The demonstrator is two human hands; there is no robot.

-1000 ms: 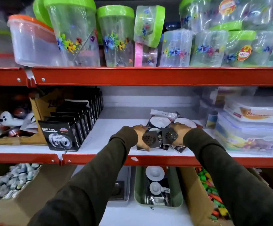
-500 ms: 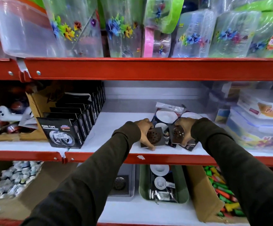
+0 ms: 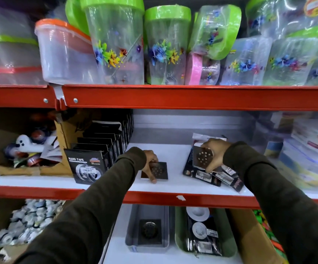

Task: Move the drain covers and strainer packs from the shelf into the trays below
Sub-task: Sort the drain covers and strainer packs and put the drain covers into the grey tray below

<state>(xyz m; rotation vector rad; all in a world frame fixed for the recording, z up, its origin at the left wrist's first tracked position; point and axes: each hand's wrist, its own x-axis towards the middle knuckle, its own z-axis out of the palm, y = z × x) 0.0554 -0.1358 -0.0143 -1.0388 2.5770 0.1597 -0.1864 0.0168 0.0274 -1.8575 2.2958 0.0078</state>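
Drain covers: left hand pins one flat, right hand lifts another.

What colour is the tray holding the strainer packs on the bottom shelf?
Green. The tray with the strainer packs shows best in the head view.

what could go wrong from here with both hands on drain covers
1. The left hand only pinches the flat drain cover lying near the shelf's front edge; it might slip and fall past the grey tray below.
2. The right hand lifts its cover just above the loose strainer packs, which overhang the edge and could be dragged off.
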